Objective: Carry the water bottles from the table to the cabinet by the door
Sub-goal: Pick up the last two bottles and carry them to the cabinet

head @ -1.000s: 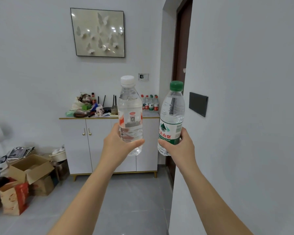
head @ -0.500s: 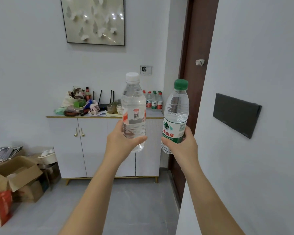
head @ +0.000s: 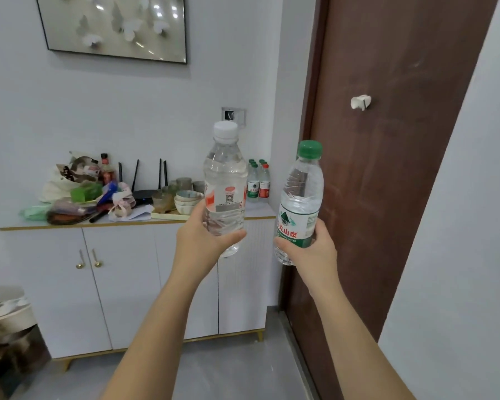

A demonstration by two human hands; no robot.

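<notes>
White walls frame a white cabinet point(head: 127, 284) beside a brown door point(head: 387, 168), its top crowded with bags, bowls point(head: 186, 200), a router point(head: 143, 194) and a small cluster of water bottles point(head: 257, 180) at the right end. Held upright in front of it, the white-capped bottle point(head: 224, 180) sits in the left hand point(head: 202, 241), fingers wrapped closed around its lower half. Just beside it, apart, the green-capped bottle point(head: 299, 203) stands in the right hand point(head: 312, 252), fingers curled shut around its base.

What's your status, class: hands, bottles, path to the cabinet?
Left hand grips white-capped bottle. Right hand grips green-capped bottle. Both upright. Cabinet ahead, floor clear.
</notes>
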